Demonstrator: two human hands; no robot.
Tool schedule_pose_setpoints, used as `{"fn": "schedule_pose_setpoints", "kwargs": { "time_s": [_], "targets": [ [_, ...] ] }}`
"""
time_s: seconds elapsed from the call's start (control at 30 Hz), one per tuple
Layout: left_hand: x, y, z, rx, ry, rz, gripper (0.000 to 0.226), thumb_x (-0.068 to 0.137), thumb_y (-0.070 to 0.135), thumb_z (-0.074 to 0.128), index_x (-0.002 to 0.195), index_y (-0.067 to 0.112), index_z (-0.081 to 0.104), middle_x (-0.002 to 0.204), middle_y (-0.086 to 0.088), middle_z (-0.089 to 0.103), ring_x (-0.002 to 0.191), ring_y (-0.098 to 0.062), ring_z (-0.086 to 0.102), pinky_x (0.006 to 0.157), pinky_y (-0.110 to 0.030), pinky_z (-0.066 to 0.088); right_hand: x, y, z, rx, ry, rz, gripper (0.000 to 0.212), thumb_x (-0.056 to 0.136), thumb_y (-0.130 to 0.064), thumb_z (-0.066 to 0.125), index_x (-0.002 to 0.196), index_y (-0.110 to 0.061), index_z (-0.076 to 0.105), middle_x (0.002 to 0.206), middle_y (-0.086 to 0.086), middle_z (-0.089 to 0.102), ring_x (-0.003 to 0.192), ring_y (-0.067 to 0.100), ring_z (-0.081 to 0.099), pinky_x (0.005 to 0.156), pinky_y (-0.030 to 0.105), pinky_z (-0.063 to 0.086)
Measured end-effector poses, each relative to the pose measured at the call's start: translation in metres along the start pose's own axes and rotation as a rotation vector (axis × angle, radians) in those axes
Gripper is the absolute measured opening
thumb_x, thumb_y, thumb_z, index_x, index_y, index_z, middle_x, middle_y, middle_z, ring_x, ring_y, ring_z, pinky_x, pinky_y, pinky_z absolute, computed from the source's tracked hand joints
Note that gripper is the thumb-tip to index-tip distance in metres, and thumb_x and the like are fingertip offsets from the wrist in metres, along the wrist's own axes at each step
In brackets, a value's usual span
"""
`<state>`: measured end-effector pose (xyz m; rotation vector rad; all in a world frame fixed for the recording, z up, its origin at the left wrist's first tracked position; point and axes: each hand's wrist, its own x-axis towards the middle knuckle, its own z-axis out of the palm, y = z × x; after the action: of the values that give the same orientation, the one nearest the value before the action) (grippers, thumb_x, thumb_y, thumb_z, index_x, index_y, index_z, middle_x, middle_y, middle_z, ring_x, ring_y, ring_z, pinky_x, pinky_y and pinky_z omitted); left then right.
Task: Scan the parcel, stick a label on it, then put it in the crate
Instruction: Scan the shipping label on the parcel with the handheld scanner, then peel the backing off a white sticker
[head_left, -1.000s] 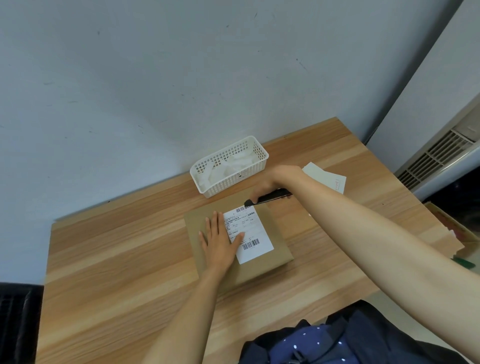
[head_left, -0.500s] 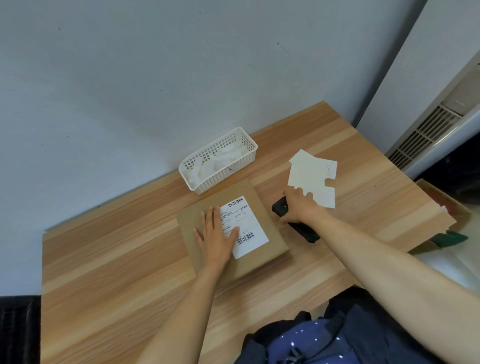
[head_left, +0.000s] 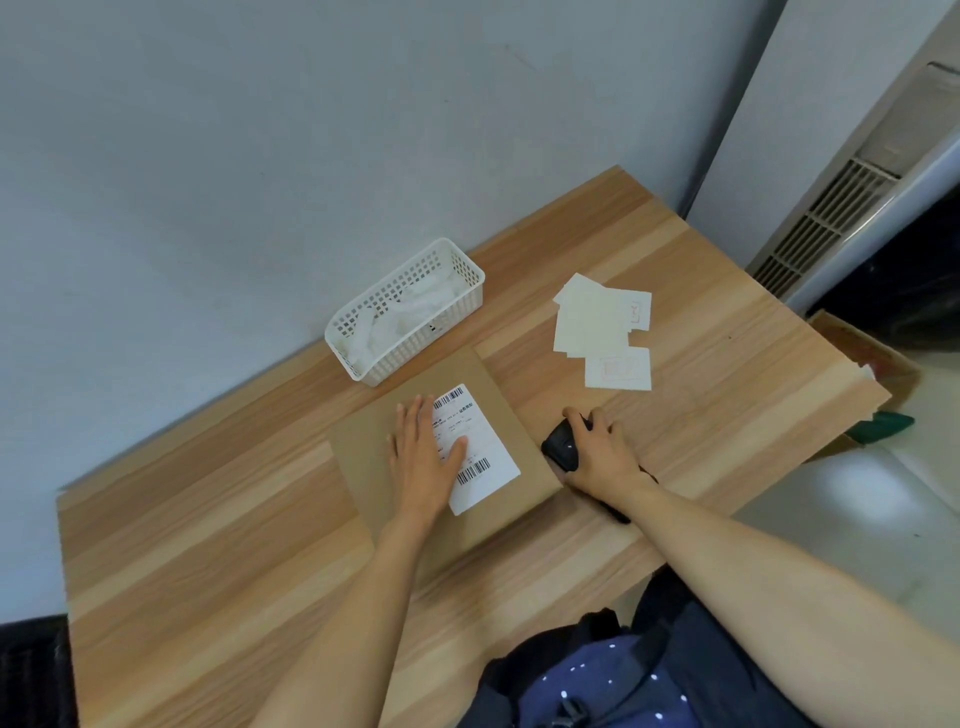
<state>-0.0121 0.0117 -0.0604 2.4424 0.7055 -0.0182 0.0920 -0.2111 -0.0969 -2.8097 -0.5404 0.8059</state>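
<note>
A flat brown cardboard parcel (head_left: 363, 467) lies on the wooden table (head_left: 208, 545). It carries a white shipping label (head_left: 485, 447) with barcodes. My left hand (head_left: 423, 457) rests flat on the parcel, fingers spread, covering the label's left side. My right hand (head_left: 597, 452) is closed over a black handheld scanner (head_left: 561, 446), which lies on the table just right of the parcel. A loose pile of blank cream labels (head_left: 597, 322) sits beyond my right hand. The corner of a brown cardboard crate (head_left: 872, 358) shows past the table's right edge.
A white perforated plastic basket (head_left: 457, 270) holding crumpled white backing strips stands against the grey wall, behind the parcel. A grey unit with a vent grille (head_left: 826, 218) stands at the right. The table's right edge drops to a pale floor.
My right hand has carried the scanner from above the label's top barcode down to the table at the parcel's right side. My left hand has stayed flat on the parcel.
</note>
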Motion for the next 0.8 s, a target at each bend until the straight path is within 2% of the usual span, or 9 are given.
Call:
{"fn": "schedule_pose_setpoints", "kwargs": {
  "time_s": [0.17, 0.3, 0.37, 0.47, 0.57, 0.67, 0.73, 0.8],
  "targets": [
    [0.010, 0.005, 0.004, -0.004, -0.006, 0.015, 0.071, 0.098, 0.038, 0.055, 0.157, 0.018, 0.021, 0.166, 0.000, 0.019, 0.155, -0.020, 0.001, 0.124, -0.046, 0.004, 0.008, 0.002, -0.003, -0.064, -0.040, -0.015, 0.088, 0.073, -0.035, 0.076, 0.145, -0.024, 0.027, 0.134, 0.013, 0.036, 0.116, 0.034, 0.044, 0.079, 0.040, 0.049],
    [0.014, 0.010, 0.009, 0.015, -0.001, 0.021, 0.068, 0.098, 0.039, 0.054, 0.156, 0.021, 0.024, 0.165, 0.004, 0.021, 0.155, -0.019, 0.003, 0.123, -0.045, 0.000, 0.025, 0.010, -0.017, 0.109, -0.101, -0.005, 0.079, 0.074, -0.045, 0.069, 0.141, -0.023, 0.034, 0.131, 0.013, 0.042, 0.120, 0.035, 0.045, 0.093, 0.042, 0.048],
    [0.014, 0.011, 0.011, 0.016, 0.010, 0.016, 0.065, 0.098, 0.039, 0.053, 0.155, 0.022, 0.026, 0.164, 0.005, 0.021, 0.155, -0.019, 0.004, 0.123, -0.044, -0.001, 0.036, 0.016, -0.025, 0.214, -0.053, 0.003, 0.071, 0.080, -0.042, 0.064, 0.142, -0.020, 0.035, 0.132, 0.014, 0.045, 0.121, 0.037, 0.047, 0.096, 0.044, 0.047],
    [0.014, 0.011, 0.013, 0.020, 0.021, 0.017, 0.063, 0.099, 0.039, 0.052, 0.155, 0.023, 0.028, 0.164, 0.005, 0.021, 0.155, -0.019, 0.004, 0.124, -0.044, -0.001, 0.055, 0.024, -0.035, 0.208, 0.126, 0.072, 0.059, 0.090, -0.020, 0.055, 0.145, -0.015, 0.035, 0.137, 0.018, 0.045, 0.122, 0.037, 0.045, 0.096, 0.045, 0.043],
    [0.013, 0.009, 0.011, 0.016, 0.007, 0.024, 0.062, 0.100, 0.042, 0.050, 0.155, 0.025, 0.027, 0.165, 0.007, 0.019, 0.155, -0.018, 0.002, 0.123, -0.042, -0.004, 0.075, 0.034, -0.047, 0.166, 0.149, 0.127, 0.073, 0.092, -0.012, 0.054, 0.155, -0.012, 0.018, 0.159, 0.018, 0.023, 0.141, 0.039, 0.028, 0.109, 0.052, 0.033],
    [0.014, 0.009, 0.010, 0.035, 0.003, 0.021, 0.062, 0.100, 0.045, 0.049, 0.155, 0.026, 0.027, 0.165, 0.008, 0.019, 0.155, -0.017, 0.004, 0.123, -0.041, -0.002, 0.091, 0.045, -0.052, 0.100, 0.069, 0.114, 0.088, 0.093, -0.015, 0.058, 0.158, -0.011, -0.001, 0.165, 0.019, 0.000, 0.150, 0.036, 0.013, 0.114, 0.052, 0.026],
    [0.014, 0.010, 0.010, 0.061, 0.003, 0.015, 0.062, 0.100, 0.045, 0.049, 0.155, 0.026, 0.028, 0.165, 0.008, 0.019, 0.155, -0.017, 0.004, 0.124, -0.042, 0.000, 0.097, 0.051, -0.051, 0.064, 0.028, 0.086, 0.093, 0.091, -0.017, 0.060, 0.158, -0.012, -0.004, 0.164, 0.020, -0.001, 0.150, 0.036, 0.013, 0.112, 0.052, 0.030],
    [0.014, 0.010, 0.011, 0.077, 0.001, 0.014, 0.062, 0.100, 0.046, 0.048, 0.155, 0.026, 0.028, 0.165, 0.008, 0.019, 0.155, -0.017, 0.004, 0.124, -0.041, 0.000, 0.098, 0.053, -0.050, -0.007, 0.022, 0.031, 0.092, 0.091, -0.019, 0.060, 0.158, -0.011, -0.002, 0.163, 0.021, 0.007, 0.149, 0.037, 0.017, 0.108, 0.051, 0.035]
  ]
}}
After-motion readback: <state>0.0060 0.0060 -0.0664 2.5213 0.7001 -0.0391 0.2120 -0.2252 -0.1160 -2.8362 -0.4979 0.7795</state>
